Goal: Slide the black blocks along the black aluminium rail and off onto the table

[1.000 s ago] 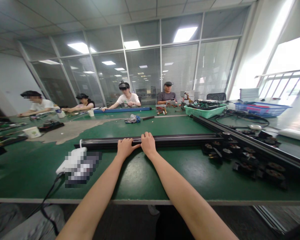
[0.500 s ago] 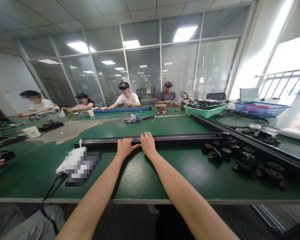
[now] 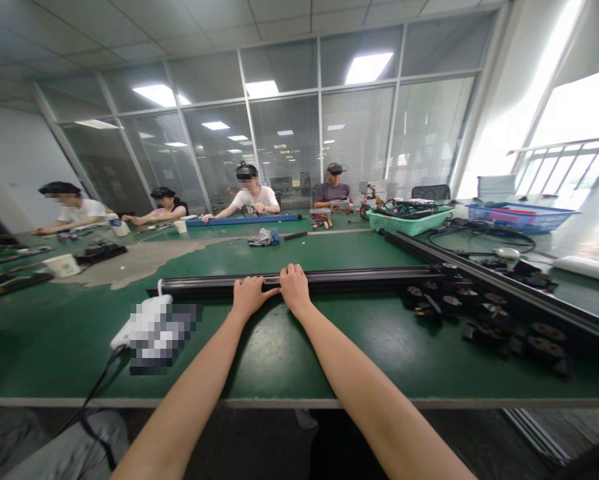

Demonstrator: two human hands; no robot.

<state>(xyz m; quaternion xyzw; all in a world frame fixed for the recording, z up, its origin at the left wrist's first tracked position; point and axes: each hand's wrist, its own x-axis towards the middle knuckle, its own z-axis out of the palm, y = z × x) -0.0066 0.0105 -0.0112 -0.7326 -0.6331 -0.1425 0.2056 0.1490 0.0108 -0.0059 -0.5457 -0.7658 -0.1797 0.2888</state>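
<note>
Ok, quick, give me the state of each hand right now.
Left hand: closed over the black bar, thumb stretched out sideways.
Right hand: closed over the same bar, fingers bent across its top.

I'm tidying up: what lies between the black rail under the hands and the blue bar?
The head view shows a crumpled cloth, a dark rod and a pale speck.
</note>
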